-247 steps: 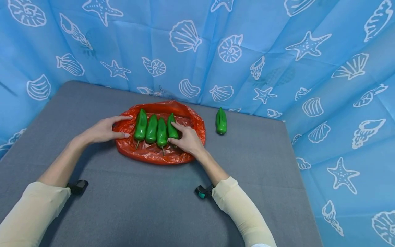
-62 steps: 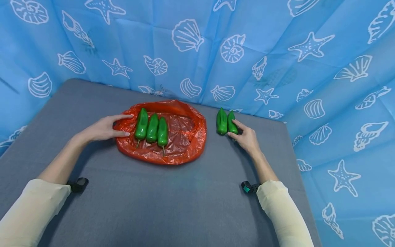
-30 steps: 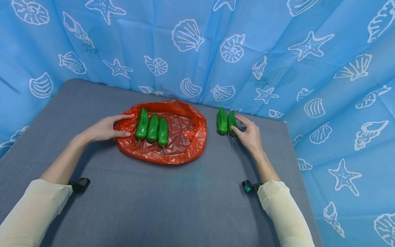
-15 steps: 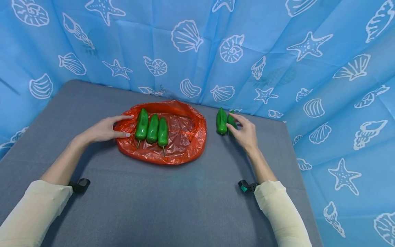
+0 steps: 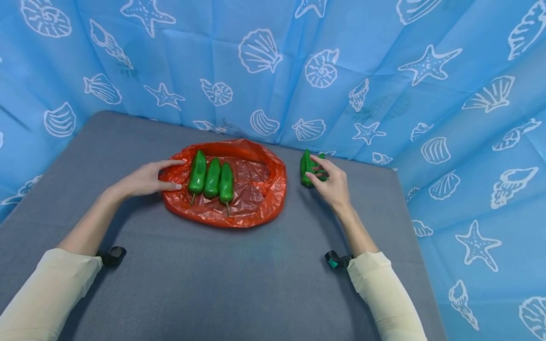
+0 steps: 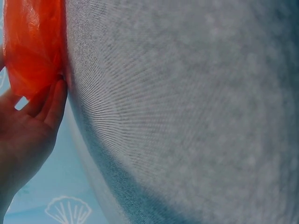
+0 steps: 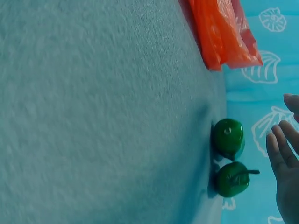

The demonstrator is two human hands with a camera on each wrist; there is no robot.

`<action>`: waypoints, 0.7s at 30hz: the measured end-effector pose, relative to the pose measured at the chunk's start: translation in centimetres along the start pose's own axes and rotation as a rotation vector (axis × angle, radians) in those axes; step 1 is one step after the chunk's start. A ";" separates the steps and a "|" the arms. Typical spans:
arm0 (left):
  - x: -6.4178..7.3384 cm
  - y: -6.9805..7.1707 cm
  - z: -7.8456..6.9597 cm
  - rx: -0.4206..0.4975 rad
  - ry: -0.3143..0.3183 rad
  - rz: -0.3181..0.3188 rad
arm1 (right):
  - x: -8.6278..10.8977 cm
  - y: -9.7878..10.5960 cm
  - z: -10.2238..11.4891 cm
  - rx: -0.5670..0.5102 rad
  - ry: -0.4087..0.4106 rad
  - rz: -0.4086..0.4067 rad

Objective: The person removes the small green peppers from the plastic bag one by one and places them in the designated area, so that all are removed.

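My left hand (image 5: 147,179) holds the left side of a red plastic bag (image 5: 268,208), its rim spread wide. The left wrist view shows fingers against the bag (image 6: 35,51) wall. Three green peppers lie side by side in the bag: a left one (image 5: 197,176), a middle one (image 5: 212,179) and a right one (image 5: 226,183). Right of the bag, two more green peppers rest on the table; my right hand (image 5: 332,182) hovers over them, fingers spread. In the right wrist view that hand (image 7: 287,172) is apart from the stemless pepper (image 7: 228,138) and the stemmed pepper (image 7: 232,179).
A grey cloth-covered table (image 5: 213,284) lies under everything. Behind it and to its right hangs a blue curtain (image 5: 341,28) with white shell drawings, close to the table's back edge and the two peppers.
One pepper has gone from the bag to beside the lone one on the right. My right hand has let go of it and drifted slightly left. My left hand stays put.
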State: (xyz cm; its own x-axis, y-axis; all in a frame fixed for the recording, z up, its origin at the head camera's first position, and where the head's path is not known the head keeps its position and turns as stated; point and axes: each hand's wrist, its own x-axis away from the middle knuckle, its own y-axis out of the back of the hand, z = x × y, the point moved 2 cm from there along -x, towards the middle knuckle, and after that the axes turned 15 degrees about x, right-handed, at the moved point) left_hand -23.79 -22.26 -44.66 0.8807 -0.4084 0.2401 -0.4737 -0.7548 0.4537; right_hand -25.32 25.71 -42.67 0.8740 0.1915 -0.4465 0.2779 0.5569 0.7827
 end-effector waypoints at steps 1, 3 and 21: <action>0.0 0.0 0.0 -0.001 0.000 0.001 | 0.0 -0.1 0.2 -0.005 0.004 0.002; 0.0 0.0 0.0 -0.005 -0.001 -0.001 | 0.0 -0.2 0.5 -0.013 0.012 0.005; 0.1 -0.1 0.0 -0.007 -0.004 -0.005 | -0.2 -2.1 3.5 -0.122 0.047 0.038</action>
State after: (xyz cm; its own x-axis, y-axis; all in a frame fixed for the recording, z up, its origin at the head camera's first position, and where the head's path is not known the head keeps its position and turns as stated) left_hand -23.69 -22.20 -44.66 0.8830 -0.4065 0.2346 -0.4692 -0.7533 0.4609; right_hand -24.72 21.66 -42.69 0.8625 0.2509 -0.4395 0.1913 0.6423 0.7422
